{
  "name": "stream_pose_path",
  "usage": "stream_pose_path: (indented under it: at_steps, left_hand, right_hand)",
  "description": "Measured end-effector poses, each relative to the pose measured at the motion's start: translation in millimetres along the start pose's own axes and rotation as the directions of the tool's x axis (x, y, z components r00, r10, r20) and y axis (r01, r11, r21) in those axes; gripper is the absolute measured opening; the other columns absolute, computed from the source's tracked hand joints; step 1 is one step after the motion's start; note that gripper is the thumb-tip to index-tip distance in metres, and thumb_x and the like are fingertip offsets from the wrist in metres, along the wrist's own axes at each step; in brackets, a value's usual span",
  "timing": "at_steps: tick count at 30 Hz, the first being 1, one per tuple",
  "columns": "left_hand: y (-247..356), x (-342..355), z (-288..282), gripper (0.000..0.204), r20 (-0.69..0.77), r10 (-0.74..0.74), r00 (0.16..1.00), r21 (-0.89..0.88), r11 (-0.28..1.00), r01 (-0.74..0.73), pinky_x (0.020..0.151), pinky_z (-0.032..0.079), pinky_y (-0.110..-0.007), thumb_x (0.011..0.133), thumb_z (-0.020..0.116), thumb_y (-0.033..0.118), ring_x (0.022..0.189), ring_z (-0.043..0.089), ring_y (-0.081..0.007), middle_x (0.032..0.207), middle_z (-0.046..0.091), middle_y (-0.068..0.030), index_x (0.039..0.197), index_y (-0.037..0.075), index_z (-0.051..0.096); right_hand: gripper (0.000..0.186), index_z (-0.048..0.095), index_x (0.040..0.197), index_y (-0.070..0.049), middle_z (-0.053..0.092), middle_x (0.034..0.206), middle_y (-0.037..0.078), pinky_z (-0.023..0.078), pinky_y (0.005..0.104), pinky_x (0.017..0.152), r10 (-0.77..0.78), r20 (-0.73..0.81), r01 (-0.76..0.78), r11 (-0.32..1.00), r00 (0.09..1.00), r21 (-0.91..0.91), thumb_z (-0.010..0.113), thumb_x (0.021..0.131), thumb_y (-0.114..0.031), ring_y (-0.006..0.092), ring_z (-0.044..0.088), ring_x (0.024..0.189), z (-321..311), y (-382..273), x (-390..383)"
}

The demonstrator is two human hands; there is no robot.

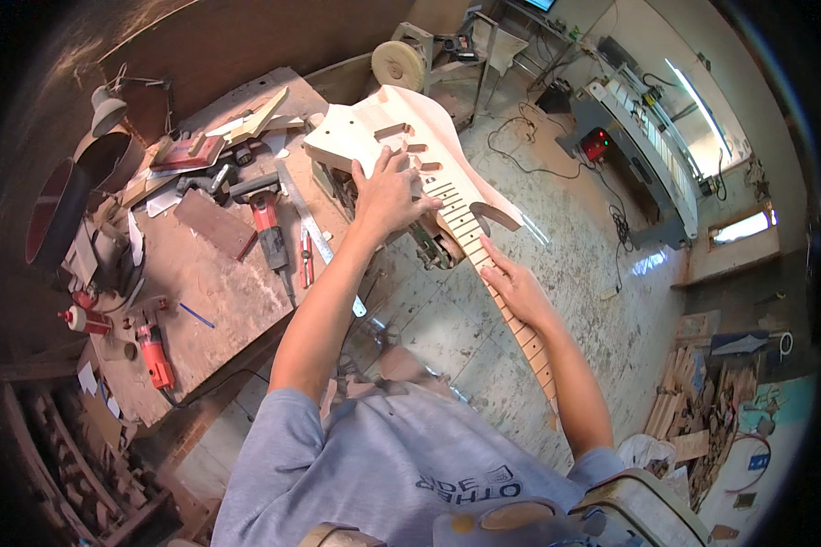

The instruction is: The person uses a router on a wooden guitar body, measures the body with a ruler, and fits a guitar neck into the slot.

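Observation:
An unfinished pale wood electric guitar body (410, 108), with routed cavities, lies face up beyond the bench corner. A maple guitar neck (461, 219) with dark fret markers runs from the body toward me, down to the right. My left hand (392, 194) lies on the body beside the neck joint, its fingers spread and its thumb reaching to the fretboard's edge. Farther down, my right hand (518, 284) wraps round the neck, thumb side along the fretboard. The fingers under the neck are hidden. Part of a support or vise (436, 248) shows beneath the body.
Left of me, the wooden bench (219, 301) carries a red power tool (266, 223), another red tool (153, 356), a metal ruler (306, 214), a red-brown block (214, 226) and wood scraps. Cables (618, 219) lie on the floor at right, near stacked wood offcuts (689, 392).

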State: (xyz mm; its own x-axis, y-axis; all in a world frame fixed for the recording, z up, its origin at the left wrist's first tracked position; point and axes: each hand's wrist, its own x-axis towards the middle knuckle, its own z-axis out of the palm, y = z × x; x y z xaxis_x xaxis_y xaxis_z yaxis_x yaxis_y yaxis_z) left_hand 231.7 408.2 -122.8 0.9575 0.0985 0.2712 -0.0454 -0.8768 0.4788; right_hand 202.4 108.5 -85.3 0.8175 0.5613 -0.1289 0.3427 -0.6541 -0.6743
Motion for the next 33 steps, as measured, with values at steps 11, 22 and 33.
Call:
stream_pose_path:
  at_steps: [11, 22, 33]
  left_hand:
    - [-4, 2, 5, 0.068, -0.006, 0.045, 0.999, 0.138, 0.989, -0.044, 0.112, 0.024, -0.082, 0.074, 0.087, 0.051, 0.154, 0.032, -0.0332, 0.154, 0.05, -0.0075, 0.131, 0.016, 0.069]
    - [0, -1, 4, 0.09, 0.017, 0.044, 0.999, 0.138, 0.989, -0.046, 0.112, 0.017, -0.086, 0.068, 0.09, 0.056, 0.158, 0.026, -0.0361, 0.163, 0.043, -0.008, 0.143, 0.016, 0.063]
    - [-4, -2, 9, 0.084, 0.012, 0.036, 0.999, 0.111, 0.993, -0.037, 0.11, 0.02, -0.087, 0.07, 0.086, 0.061, 0.157, 0.027, -0.0359, 0.159, 0.047, -0.0099, 0.136, 0.013, 0.067]
  right_hand:
    - [0.079, 0.044, 0.16, -0.031, 0.067, 0.134, 0.023, 0.05, 0.0402, 0.104, 0.057, -0.058, -0.059, 0.998, 0.997, -0.033, 0.076, 0.091, -0.048, 0.0376, 0.069, 0.118, 6, -13, -2]
    - [0.085, 0.048, 0.158, -0.027, 0.07, 0.129, 0.024, 0.056, 0.041, 0.098, -0.269, -0.379, 0.263, 0.962, 0.885, -0.068, 0.081, 0.079, -0.021, 0.0375, 0.072, 0.113, 54, 26, -11]
    - [0.088, 0.043, 0.162, -0.025, 0.067, 0.142, 0.016, 0.062, 0.0358, 0.081, -0.079, -0.535, 0.182, 0.973, 0.841, 0.143, 0.075, 0.081, -0.013, 0.0196, 0.075, 0.093, -8, -15, -25]
